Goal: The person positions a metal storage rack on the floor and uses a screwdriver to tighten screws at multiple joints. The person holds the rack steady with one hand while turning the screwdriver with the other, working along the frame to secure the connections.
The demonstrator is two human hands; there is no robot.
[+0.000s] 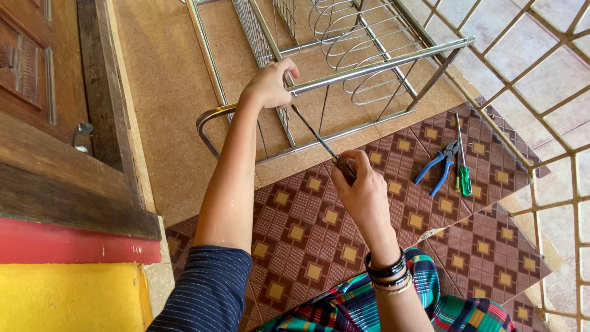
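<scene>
A shiny metal dish rack (381,64) lies on its side on the floor. My left hand (269,83) grips its upper steel bar near the rack's left corner. My right hand (361,187) holds a screwdriver (316,136) by its dark handle. The thin shaft runs up and left, and its tip meets the bar just under my left hand. Dark bangles circle my right wrist.
Blue-handled pliers (437,167) and a green-handled screwdriver (462,165) lie on the brown patterned tiles (307,240) to the right. A wooden door and frame (49,123) stand at the left. A metal grille (541,92) borders the right side.
</scene>
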